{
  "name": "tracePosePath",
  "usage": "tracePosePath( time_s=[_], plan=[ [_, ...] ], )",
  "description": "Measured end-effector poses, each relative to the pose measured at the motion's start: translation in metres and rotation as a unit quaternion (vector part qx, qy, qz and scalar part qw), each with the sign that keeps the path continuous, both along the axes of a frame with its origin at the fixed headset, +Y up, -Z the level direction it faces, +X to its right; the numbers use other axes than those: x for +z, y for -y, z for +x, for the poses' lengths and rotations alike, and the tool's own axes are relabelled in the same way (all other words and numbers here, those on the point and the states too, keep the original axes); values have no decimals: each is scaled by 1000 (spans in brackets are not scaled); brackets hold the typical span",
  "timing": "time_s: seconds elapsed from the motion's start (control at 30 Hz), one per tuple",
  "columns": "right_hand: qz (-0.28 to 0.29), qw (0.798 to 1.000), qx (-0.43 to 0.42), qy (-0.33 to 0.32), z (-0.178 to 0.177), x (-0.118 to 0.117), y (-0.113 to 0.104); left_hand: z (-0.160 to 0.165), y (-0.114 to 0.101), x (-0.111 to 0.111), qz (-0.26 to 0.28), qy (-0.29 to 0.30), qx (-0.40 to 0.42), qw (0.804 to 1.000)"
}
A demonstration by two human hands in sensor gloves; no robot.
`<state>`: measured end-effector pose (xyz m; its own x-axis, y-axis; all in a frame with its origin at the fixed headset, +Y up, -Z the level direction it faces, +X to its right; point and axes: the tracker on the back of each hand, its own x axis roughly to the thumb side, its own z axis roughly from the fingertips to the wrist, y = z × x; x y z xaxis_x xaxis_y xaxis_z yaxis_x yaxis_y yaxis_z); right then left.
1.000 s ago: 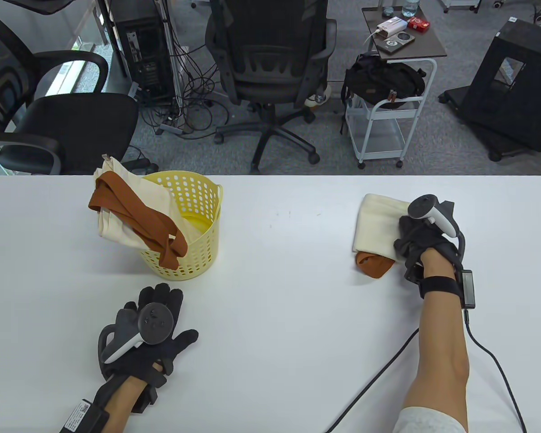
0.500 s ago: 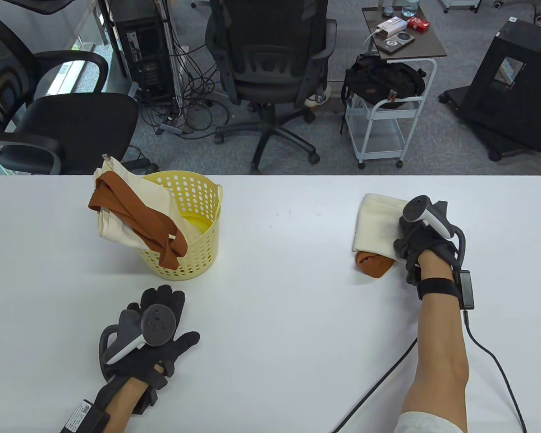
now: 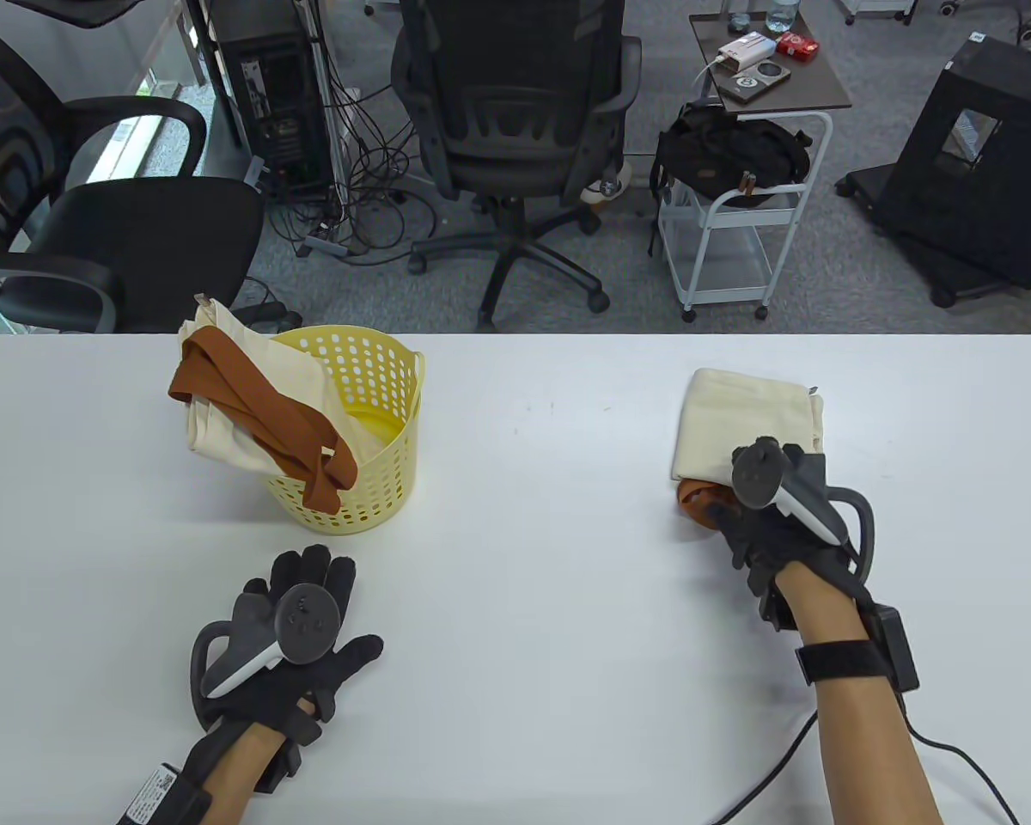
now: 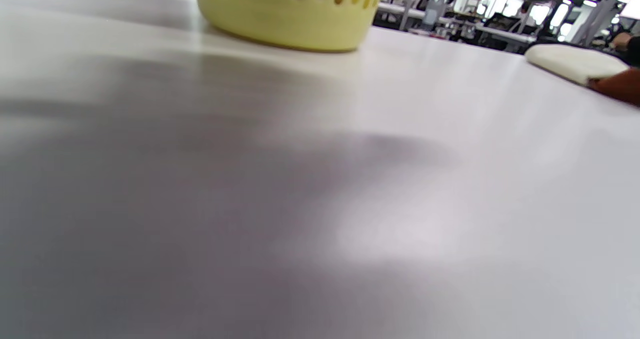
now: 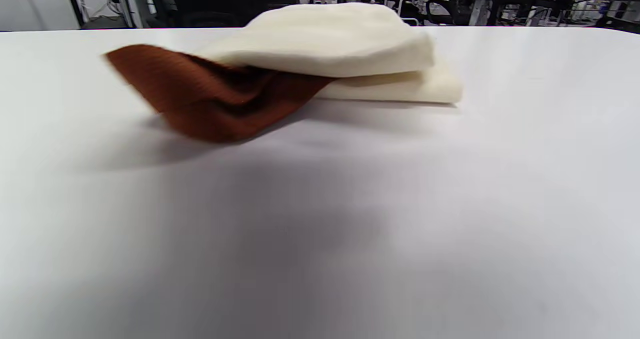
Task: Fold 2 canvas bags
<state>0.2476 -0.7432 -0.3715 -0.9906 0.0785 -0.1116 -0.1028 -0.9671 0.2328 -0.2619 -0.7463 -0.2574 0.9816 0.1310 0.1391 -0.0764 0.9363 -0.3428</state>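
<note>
One bag [image 3: 743, 421] lies folded on the bench [image 3: 533, 516], far right, brown strap [image 5: 210, 91] poking out. Second bag [image 3: 249, 412] unfolded, draped over the basket [image 3: 378, 481] far left. My left hand [image 3: 296, 636] lies flat and empty; right hand [image 3: 765, 524] by the strap, grip unclear.

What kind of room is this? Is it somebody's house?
Probably not a house; it looks like an office or lab. Behind the white table stand black office chairs, a computer tower with tangled cables, and a small rolling cart.

Cream folded bag [image 3: 743, 417], rust strap [image 5: 210, 96]; yellow perforated basket [image 3: 378, 430].
</note>
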Motion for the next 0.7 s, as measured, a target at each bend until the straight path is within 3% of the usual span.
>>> tracePosePath(
  time_s=[0.17, 0.3, 0.7],
  plan=[
    [10, 999, 11, -50, -25, 60, 9, 3, 0, 2, -1, 1, -3, 1000],
    [3, 997, 25, -76, -34, 92, 16, 3, -2, 3, 2, -2, 1, 1000],
    [13, 996, 9, -92, -33, 114, 33, -1, -5, 4, 31, -46, 34, 998]
  ],
)
